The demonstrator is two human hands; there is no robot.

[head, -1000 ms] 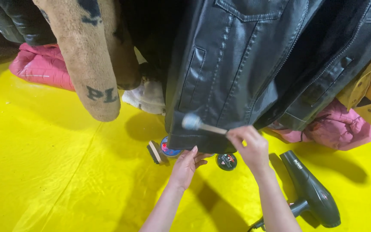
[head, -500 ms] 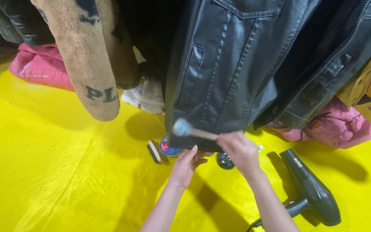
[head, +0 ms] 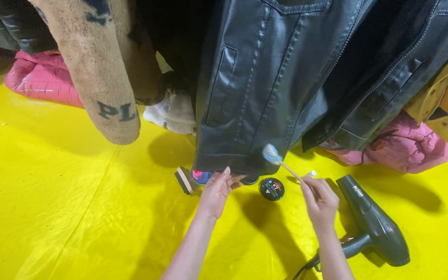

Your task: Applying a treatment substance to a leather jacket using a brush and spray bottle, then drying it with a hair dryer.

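black leather jacket [head: 265,88] hangs above yellow floor [head: 68,207]. left hand [head: 216,192] pinches its hem taut; right hand [head: 320,199] grips toothbrush [head: 281,162], bristles at hem to work the leather.

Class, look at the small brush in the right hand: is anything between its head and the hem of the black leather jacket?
Nothing visible: the small brush in the right hand has its head already against the black leather jacket hem, which the left hand holds.

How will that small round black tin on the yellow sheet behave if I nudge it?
The round tin lies flat on its base, so it would probably slide, not roll. It looks small and likely light. The glossy yellow sheet may let it skid easily.
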